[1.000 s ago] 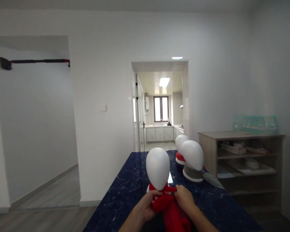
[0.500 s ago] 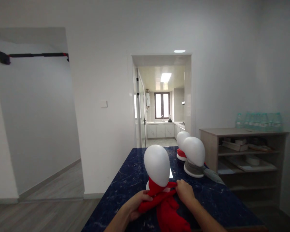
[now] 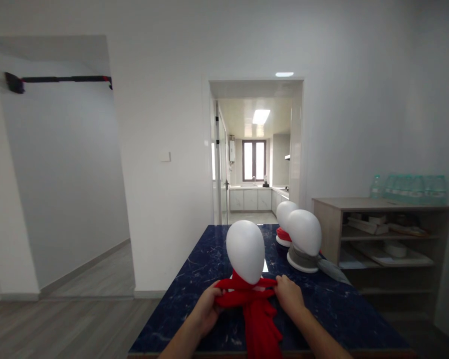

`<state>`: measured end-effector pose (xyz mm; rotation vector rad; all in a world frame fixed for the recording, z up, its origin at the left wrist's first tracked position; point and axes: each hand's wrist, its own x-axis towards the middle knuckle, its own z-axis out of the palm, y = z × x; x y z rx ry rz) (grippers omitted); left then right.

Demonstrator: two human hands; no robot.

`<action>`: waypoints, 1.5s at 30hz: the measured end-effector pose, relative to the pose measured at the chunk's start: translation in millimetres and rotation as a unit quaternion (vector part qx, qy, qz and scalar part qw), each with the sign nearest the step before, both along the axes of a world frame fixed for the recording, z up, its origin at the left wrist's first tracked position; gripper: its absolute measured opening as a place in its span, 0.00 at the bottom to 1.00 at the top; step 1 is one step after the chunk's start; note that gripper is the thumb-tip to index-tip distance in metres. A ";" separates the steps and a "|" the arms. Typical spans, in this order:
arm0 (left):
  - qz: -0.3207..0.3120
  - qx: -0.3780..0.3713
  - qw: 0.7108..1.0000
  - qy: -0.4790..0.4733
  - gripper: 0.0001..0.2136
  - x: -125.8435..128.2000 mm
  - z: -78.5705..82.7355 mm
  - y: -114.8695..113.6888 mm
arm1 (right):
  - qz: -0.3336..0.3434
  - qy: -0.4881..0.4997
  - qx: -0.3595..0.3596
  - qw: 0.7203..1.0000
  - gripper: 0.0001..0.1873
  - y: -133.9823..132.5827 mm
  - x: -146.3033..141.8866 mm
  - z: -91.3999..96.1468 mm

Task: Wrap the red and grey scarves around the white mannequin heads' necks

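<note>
A white mannequin head (image 3: 245, 251) stands on the dark blue marbled table, close to me. Around its neck goes a red scarf (image 3: 260, 319), whose loose length hangs down in front toward the table's near edge. My left hand (image 3: 208, 308) is closed on the scarf at the left of the neck. At the right, my right hand (image 3: 289, 294) pinches another part of it. Between the two hands the red cloth is stretched across in overlapping bands, so how it is looped cannot be made out.
Behind to the right stand a mannequin head with a grey scarf (image 3: 303, 257) and another with a red scarf (image 3: 282, 233). The blue table (image 3: 194, 279) reaches toward a doorway. A shelf unit (image 3: 327, 229) at the right carries plastic bottles (image 3: 415, 189).
My left hand has moved slightly up and left, drawing the red cloth straighter across the neck. The hanging part now falls more directly downward. The view has shifted a little.
</note>
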<state>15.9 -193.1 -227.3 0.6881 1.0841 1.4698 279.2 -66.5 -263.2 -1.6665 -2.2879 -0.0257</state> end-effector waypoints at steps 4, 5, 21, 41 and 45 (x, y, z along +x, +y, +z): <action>-0.110 -0.085 0.990 -0.021 0.01 -10.1 12.9 -5.7 | -0.004 -0.004 0.004 1.000 0.16 -0.3 0.1 -0.9; -0.148 -0.099 0.983 0.044 0.02 -17.6 21.1 -7.1 | -0.005 -0.004 0.004 1.000 0.16 -0.2 0.0 -1.0; -0.142 0.070 0.984 -0.080 0.11 -52.4 29.5 -28.6 | 0.004 -0.014 0.022 1.000 0.14 -0.9 0.4 -4.3; -0.151 0.011 0.938 -0.311 0.34 -15.8 65.0 -109.2 | 0.006 -0.012 0.009 1.000 0.14 -3.2 0.8 1.9; -0.195 -0.037 0.911 -0.361 0.33 -16.7 68.8 -124.6 | 0.000 -0.010 0.001 1.000 0.15 -4.7 -1.3 3.9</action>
